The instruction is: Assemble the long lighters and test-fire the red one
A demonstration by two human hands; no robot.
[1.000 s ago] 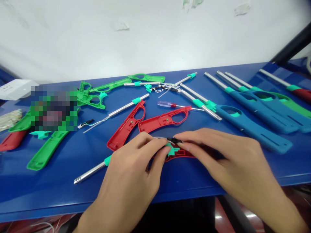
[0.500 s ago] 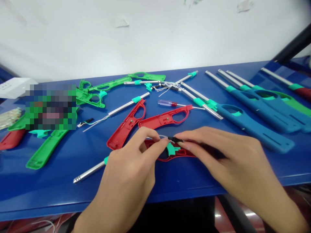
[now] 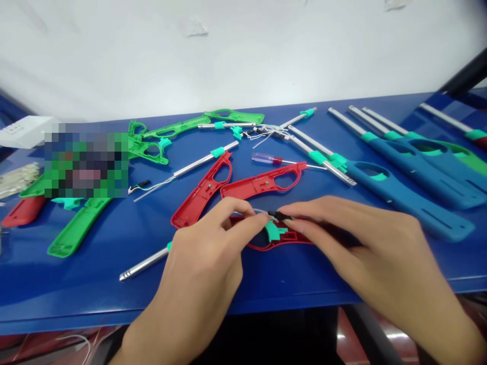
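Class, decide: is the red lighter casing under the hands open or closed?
Open: the red lighter casing shows its inner walls and the teal trigger uncovered; nothing closes over the visible part.

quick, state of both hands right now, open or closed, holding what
Left hand: cannot be told; its fingertips are partly hidden.
Right hand: closed, pinching the black part.

No text or number can be read. Beyond the left hand's grip [image 3: 209,253], farther left, a white box [image 3: 28,133] on the counter [image 3: 297,284] bears faint marks too small to make out.
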